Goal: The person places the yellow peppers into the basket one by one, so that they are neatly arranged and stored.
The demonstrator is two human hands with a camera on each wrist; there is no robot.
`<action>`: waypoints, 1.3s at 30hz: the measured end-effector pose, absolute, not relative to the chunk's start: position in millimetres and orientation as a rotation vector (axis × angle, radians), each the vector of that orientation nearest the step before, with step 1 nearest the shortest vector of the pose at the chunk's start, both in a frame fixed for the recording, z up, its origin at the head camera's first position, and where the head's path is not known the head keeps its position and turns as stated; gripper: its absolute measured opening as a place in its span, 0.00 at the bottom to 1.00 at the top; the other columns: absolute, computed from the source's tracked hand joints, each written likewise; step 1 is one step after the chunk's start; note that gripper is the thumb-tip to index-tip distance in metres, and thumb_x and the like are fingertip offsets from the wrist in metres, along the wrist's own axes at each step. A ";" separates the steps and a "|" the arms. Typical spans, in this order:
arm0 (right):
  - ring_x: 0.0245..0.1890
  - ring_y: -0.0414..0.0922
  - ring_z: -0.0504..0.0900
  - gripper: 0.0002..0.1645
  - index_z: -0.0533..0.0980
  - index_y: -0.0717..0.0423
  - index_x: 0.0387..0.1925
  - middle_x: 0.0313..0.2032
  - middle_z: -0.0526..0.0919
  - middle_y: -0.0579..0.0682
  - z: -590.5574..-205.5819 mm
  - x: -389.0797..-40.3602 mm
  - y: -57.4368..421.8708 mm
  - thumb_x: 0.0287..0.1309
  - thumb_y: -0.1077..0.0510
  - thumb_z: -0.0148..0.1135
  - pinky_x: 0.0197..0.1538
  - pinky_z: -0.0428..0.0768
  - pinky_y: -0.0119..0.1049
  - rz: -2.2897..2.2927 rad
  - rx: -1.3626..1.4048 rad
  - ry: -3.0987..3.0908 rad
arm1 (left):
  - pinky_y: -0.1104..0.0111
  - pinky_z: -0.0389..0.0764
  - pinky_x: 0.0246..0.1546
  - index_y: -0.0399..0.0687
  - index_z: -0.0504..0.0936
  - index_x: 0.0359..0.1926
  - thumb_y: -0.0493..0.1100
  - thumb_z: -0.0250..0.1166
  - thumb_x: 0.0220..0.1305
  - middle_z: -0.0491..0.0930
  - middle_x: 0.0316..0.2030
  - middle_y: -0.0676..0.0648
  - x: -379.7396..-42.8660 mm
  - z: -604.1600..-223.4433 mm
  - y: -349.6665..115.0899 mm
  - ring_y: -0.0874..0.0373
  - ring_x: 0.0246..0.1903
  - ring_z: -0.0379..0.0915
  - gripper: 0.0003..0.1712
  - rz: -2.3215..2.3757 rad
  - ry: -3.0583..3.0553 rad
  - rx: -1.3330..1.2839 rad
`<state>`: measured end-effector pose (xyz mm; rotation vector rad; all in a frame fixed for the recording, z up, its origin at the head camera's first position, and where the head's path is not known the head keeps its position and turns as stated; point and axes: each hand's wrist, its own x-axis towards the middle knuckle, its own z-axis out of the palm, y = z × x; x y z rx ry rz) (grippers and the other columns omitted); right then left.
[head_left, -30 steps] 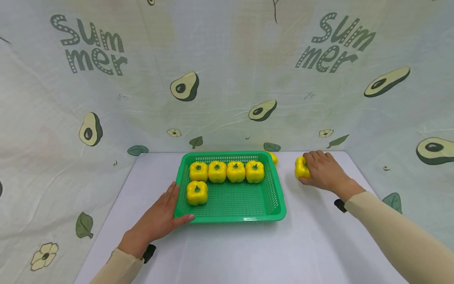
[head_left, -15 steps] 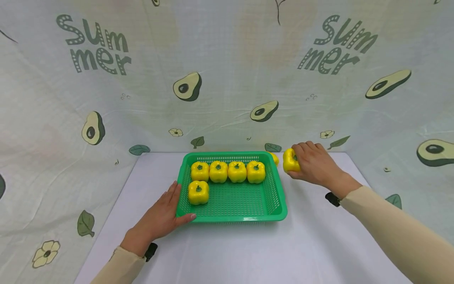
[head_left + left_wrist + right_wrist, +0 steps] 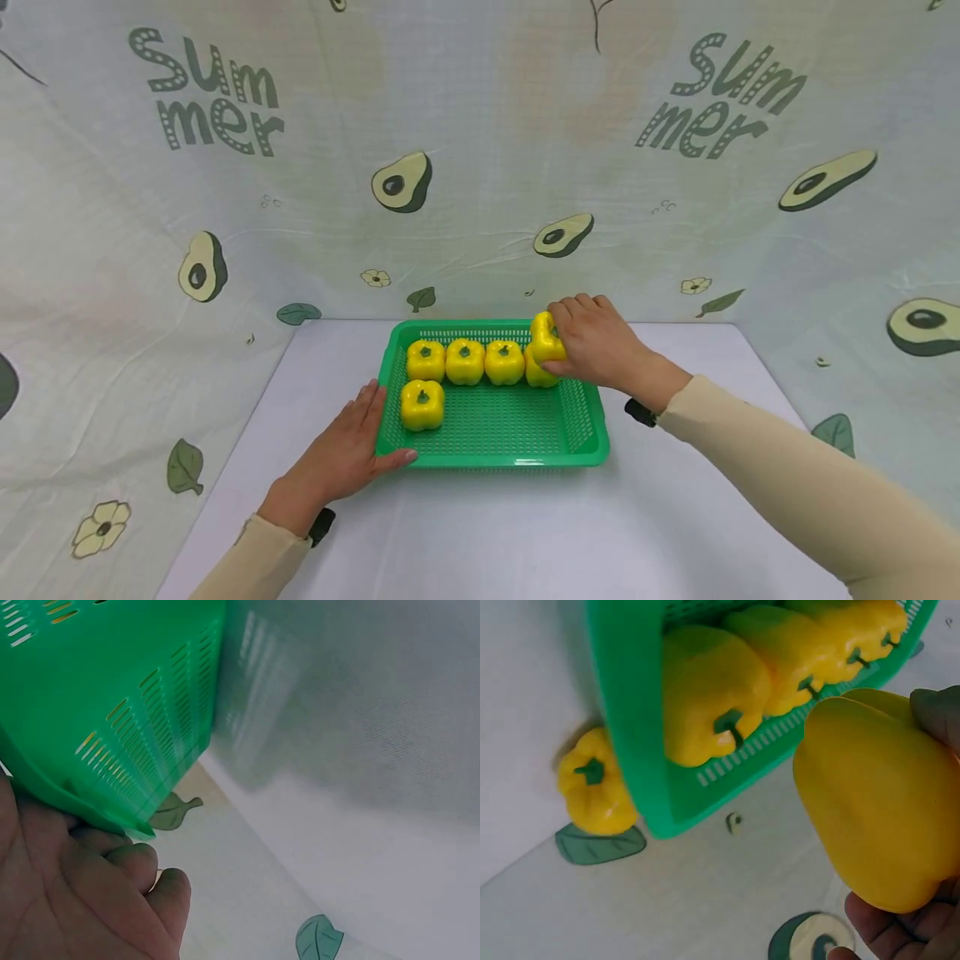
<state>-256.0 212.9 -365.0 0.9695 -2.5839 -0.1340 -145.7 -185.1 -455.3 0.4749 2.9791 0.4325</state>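
Note:
A yellow bell pepper [image 3: 545, 337] is held in my right hand [image 3: 603, 343], raised over the back right part of a green plastic basket [image 3: 487, 461]. Seen from the right wrist, the held pepper [image 3: 877, 799] lies between thumb and fingers, its stem out of sight. Several more yellow peppers [image 3: 465, 362] line the basket's back wall; the rightmost is partly hidden behind the held one. Another pepper [image 3: 422, 407] sits in front of the row at the left. My left hand [image 3: 337, 446] rests on the basket's left rim, fingers extended and thumb on the front rim.
One more yellow pepper [image 3: 596, 784] lies on the table outside the basket, visible in the right wrist view against the basket's outer wall. The white table [image 3: 480, 533] meets an avocado-printed cloth [image 3: 480, 167] behind and at both sides.
My right hand has carried the pepper leftward from the table's right side, up and over the basket's right rim. The left hand stays at the basket's left corner.

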 end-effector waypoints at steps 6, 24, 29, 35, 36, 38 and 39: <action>0.46 0.55 0.81 0.47 0.77 0.64 0.53 0.46 0.85 0.58 -374.7 -253.5 167.6 0.52 0.29 0.77 0.48 0.79 0.50 -0.142 1.048 -2.578 | 0.41 0.58 0.78 0.30 0.47 0.82 0.80 0.58 0.66 0.44 0.83 0.30 -146.8 -454.3 -185.4 0.33 0.80 0.50 0.69 0.440 2.972 0.463; 0.48 0.50 0.78 0.44 0.77 0.54 0.55 0.48 0.80 0.51 -437.9 -252.8 99.5 0.57 0.23 0.68 0.49 0.76 0.46 -0.277 1.240 -2.685 | 0.39 0.63 0.76 0.31 0.45 0.83 0.82 0.57 0.65 0.45 0.83 0.31 -145.2 -452.1 -184.8 0.31 0.79 0.52 0.70 0.479 2.944 0.411; 0.46 0.49 0.77 0.42 0.76 0.53 0.54 0.47 0.80 0.50 -450.0 -254.4 93.5 0.58 0.22 0.66 0.51 0.76 0.46 -0.330 1.244 -2.702 | 0.39 0.64 0.75 0.32 0.45 0.83 0.83 0.56 0.65 0.43 0.83 0.31 -145.0 -451.7 -184.3 0.29 0.79 0.52 0.71 0.482 2.924 0.391; 0.53 0.51 0.79 0.46 0.76 0.52 0.56 0.51 0.81 0.51 -461.1 -257.2 89.3 0.58 0.19 0.64 0.60 0.78 0.51 -0.355 1.223 -2.718 | 0.39 0.63 0.76 0.32 0.44 0.83 0.84 0.55 0.64 0.43 0.84 0.31 -146.9 -454.5 -184.6 0.31 0.79 0.52 0.72 0.468 2.930 0.398; 0.53 0.51 0.79 0.46 0.76 0.52 0.56 0.51 0.81 0.51 -462.9 -257.7 89.0 0.58 0.18 0.63 0.61 0.78 0.51 -0.357 1.218 -2.714 | 0.39 0.63 0.76 0.32 0.44 0.83 0.84 0.55 0.64 0.43 0.83 0.31 -147.3 -454.8 -184.7 0.31 0.79 0.52 0.72 0.467 2.931 0.402; 0.55 0.51 0.79 0.47 0.76 0.53 0.57 0.52 0.81 0.52 -465.5 -258.4 88.3 0.58 0.18 0.62 0.61 0.78 0.51 -0.363 1.210 -2.701 | 0.39 0.63 0.76 0.32 0.45 0.83 0.84 0.54 0.64 0.44 0.83 0.31 -147.9 -455.2 -184.7 0.31 0.79 0.52 0.72 0.466 2.935 0.409; 0.55 0.51 0.79 0.48 0.76 0.53 0.57 0.52 0.81 0.52 -466.5 -258.6 88.0 0.58 0.18 0.62 0.61 0.78 0.51 -0.365 1.208 -2.695 | 0.39 0.63 0.75 0.32 0.45 0.83 0.84 0.54 0.64 0.44 0.83 0.31 -148.1 -455.0 -184.6 0.31 0.79 0.53 0.72 0.465 2.936 0.410</action>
